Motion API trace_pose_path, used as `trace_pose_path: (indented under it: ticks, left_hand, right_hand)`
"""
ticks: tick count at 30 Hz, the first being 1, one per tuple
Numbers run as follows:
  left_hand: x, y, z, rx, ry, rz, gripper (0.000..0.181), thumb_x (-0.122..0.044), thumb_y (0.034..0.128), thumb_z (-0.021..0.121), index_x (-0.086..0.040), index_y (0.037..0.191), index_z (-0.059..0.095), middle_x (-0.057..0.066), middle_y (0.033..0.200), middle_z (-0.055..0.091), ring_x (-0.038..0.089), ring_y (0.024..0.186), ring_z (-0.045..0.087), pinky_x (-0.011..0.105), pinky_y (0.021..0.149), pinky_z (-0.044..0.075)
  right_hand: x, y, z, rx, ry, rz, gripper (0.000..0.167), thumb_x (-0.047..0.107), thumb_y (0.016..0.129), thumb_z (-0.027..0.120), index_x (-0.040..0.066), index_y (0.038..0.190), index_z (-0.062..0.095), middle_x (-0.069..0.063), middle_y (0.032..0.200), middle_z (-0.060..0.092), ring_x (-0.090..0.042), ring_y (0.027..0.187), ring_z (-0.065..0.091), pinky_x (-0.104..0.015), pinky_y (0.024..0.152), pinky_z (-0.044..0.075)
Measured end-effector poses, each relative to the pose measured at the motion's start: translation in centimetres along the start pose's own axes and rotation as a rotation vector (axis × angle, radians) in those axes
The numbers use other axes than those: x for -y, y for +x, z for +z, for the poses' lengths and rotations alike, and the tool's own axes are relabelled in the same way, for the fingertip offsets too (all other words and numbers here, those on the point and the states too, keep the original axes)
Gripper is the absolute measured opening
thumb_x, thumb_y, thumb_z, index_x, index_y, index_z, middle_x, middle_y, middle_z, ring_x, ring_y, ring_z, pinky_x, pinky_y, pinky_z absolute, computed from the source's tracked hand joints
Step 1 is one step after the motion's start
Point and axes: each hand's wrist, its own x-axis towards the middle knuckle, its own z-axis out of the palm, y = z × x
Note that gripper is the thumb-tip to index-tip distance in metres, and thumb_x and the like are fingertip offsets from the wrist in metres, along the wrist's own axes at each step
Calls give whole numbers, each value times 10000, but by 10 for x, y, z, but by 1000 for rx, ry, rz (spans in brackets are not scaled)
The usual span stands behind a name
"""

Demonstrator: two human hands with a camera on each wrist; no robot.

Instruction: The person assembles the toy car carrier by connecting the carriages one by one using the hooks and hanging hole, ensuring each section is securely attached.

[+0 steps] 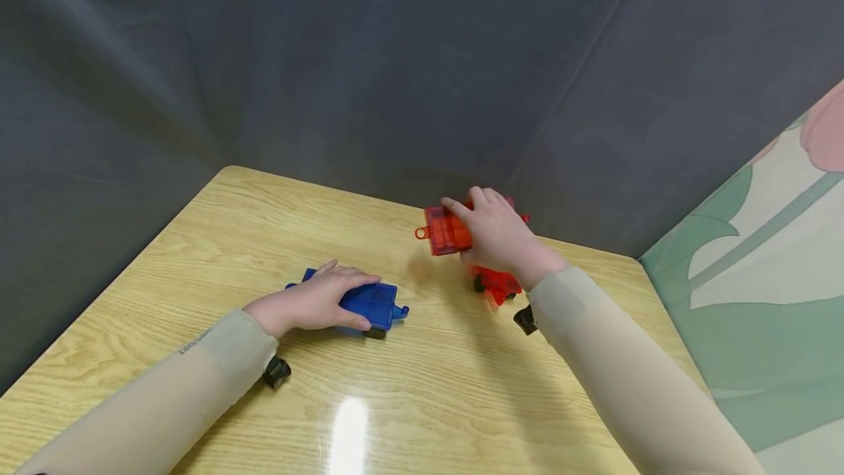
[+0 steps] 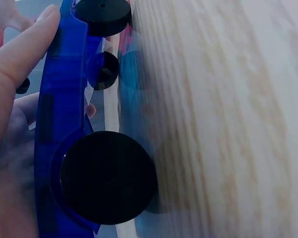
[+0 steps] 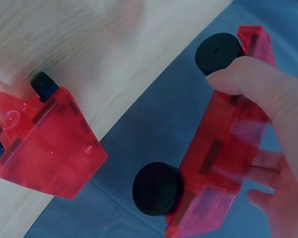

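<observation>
My left hand (image 1: 319,300) grips a blue translucent toy wagon (image 1: 379,304) from above, thumb on its near side. Black wheels (image 2: 109,178) touch or nearly touch the tabletop in the left wrist view, and a small hook sticks out at the wagon's right end. Held above the far part of the table is a red translucent toy wagon (image 1: 447,232), its sides pinched by my right hand (image 1: 501,237). A ring juts from its left end. Below that hand stands a smaller red wheeled toy piece (image 1: 499,283), shown whole in the right wrist view.
The wood-grain table (image 1: 409,402) ends just behind the red toys. Dark cloth (image 1: 369,57) hangs behind it, with a leaf-patterned cloth (image 1: 771,321) along the right. Small black devices (image 1: 277,372) sit under the wrists.
</observation>
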Motion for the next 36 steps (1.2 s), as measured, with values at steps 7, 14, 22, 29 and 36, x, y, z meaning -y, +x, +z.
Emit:
trace_pose_path:
  ticks: [7,14,22,29,36]
  left_hand:
    - [-1,-1,-2,6,-1,-11,835,-507,834,751,-114,1501,438,114,1454,486,322,1375,384,574,1159,28]
    - [-1,-1,-3,5,6,-6,828,-502,839,747,-112,1501,437,120,1448,490,331,1370,388,579,1157,33]
    - [-3,0,-3,8,-6,-13,820,-478,841,757,-120,1504,434,113,1453,485,321,1375,384,562,1163,19]
    - [-4,-1,-3,5,-6,-5,826,-485,837,756,-109,1501,437,116,1454,483,325,1377,379,573,1160,20]
    - [-4,-1,-2,6,-8,-4,833,-491,836,753,-103,1501,434,118,1458,481,331,1380,374,578,1158,17]
  right_hand:
    - [7,-13,0,27,45,23,933,387,741,836,178,1534,392,-76,982,397,-248,917,398,-354,755,399]
    - [10,-24,5,62,111,30,961,442,752,816,162,1550,360,-75,1032,436,-228,934,417,-340,790,412]
    - [11,-37,11,72,183,40,901,400,745,810,149,1518,422,-75,1048,477,-220,903,455,-318,714,458]
    - [19,-49,19,88,248,33,845,400,757,804,154,1493,468,-42,1007,467,-202,914,459,-291,690,472]
    - [27,-57,23,124,286,62,862,398,740,830,183,1493,470,-38,1045,473,-211,992,465,-313,752,520]
